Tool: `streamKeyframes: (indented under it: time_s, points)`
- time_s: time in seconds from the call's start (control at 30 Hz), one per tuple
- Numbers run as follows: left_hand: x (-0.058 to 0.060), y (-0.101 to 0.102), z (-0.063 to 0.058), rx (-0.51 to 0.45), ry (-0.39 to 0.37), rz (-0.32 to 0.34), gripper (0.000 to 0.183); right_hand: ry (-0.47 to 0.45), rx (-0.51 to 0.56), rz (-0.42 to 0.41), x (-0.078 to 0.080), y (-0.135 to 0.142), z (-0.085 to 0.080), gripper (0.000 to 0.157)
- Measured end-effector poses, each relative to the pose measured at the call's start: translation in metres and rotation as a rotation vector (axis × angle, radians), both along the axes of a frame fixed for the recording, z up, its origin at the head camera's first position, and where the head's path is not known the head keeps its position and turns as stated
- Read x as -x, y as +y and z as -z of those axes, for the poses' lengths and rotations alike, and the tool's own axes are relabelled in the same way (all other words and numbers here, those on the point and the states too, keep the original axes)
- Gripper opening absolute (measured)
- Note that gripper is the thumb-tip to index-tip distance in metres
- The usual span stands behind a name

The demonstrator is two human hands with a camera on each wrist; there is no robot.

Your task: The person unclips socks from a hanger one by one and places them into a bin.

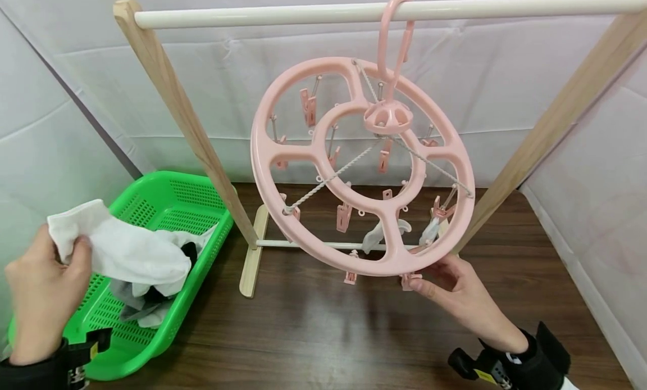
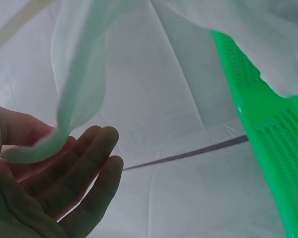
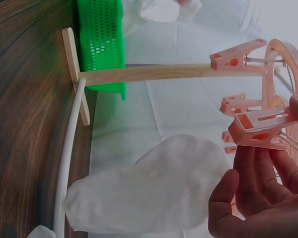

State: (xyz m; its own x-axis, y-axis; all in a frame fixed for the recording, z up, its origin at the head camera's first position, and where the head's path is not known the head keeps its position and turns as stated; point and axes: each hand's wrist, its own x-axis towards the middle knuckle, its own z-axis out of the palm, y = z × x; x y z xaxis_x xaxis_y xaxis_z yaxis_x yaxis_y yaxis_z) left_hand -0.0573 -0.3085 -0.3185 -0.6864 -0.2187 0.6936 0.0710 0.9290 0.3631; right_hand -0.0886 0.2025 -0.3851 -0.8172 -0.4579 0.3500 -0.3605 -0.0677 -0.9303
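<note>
My left hand pinches a white sock by one end, between thumb and fingers, over the green basket. Its other end droops toward the basket's laundry. On the right, my right hand grips a pink clothespin at the near edge of the round pink hanger; the thumb lies on one side of the pin, fingers on the other. In the right wrist view a white sock hangs close to this hand. Another clipped white piece shows behind the rim in the head view.
The hanger's hook loops over a white rod between wooden legs. Several other clothespins dangle from the rings. Grey, black and white socks lie in the basket. White sheeting surrounds the dark wooden floor.
</note>
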Motion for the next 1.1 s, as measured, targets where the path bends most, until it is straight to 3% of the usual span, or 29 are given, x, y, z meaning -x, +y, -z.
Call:
streamKeyframes:
  time_s: [0.1, 0.23, 0.33, 0.37, 0.43, 0.5, 0.63, 0.7, 0.87, 0.93, 0.97, 1.1]
  points:
    - [0.004, -0.022, 0.016, -0.034, -0.085, -0.052, 0.031, -0.018, 0.004, 0.001, 0.0, 0.002, 0.001, 0.037]
    - [0.018, -0.083, 0.067, -0.047, -0.148, -0.108, 0.05, -0.023, 0.003, 0.0, 0.0, 0.004, 0.0, 0.039]
    - [0.032, -0.129, 0.106, 0.011, -0.127, -0.098, 0.059, -0.02, 0.019, -0.014, 0.0, 0.006, -0.001, 0.04]
    - [0.033, -0.129, 0.104, -0.006, -0.138, -0.069, 0.058, -0.016, 0.027, -0.021, 0.0, 0.007, -0.001, 0.041]
    - [0.039, -0.14, 0.115, 0.015, -0.127, -0.033, 0.055, -0.011, 0.04, -0.031, 0.0, 0.007, -0.001, 0.043]
    - [0.042, -0.139, 0.119, 0.022, -0.117, 0.008, 0.052, -0.01, 0.039, -0.032, 0.0, 0.008, -0.001, 0.044]
    - [0.043, -0.117, 0.116, 0.045, -0.084, 0.085, 0.046, -0.006, 0.017, -0.02, 0.0, 0.008, -0.001, 0.043]
    - [0.032, -0.073, 0.085, 0.018, -0.085, 0.148, 0.041, -0.005, 0.01, -0.018, 0.0, 0.008, -0.002, 0.043]
    - [0.013, 0.018, 0.032, -0.012, -0.064, 0.296, 0.034, -0.025, -0.016, 0.002, 0.001, 0.009, -0.004, 0.042]
    - [0.013, 0.032, 0.033, -0.002, -0.044, 0.334, 0.033, -0.04, -0.027, 0.013, 0.002, 0.009, -0.005, 0.042]
    - [0.011, 0.044, 0.028, 0.004, -0.043, 0.35, 0.036, -0.039, -0.024, 0.014, 0.003, 0.009, -0.005, 0.043]
    - [0.009, 0.067, 0.031, 0.004, -0.061, 0.398, 0.038, -0.025, -0.031, 0.026, 0.005, 0.009, -0.004, 0.048]
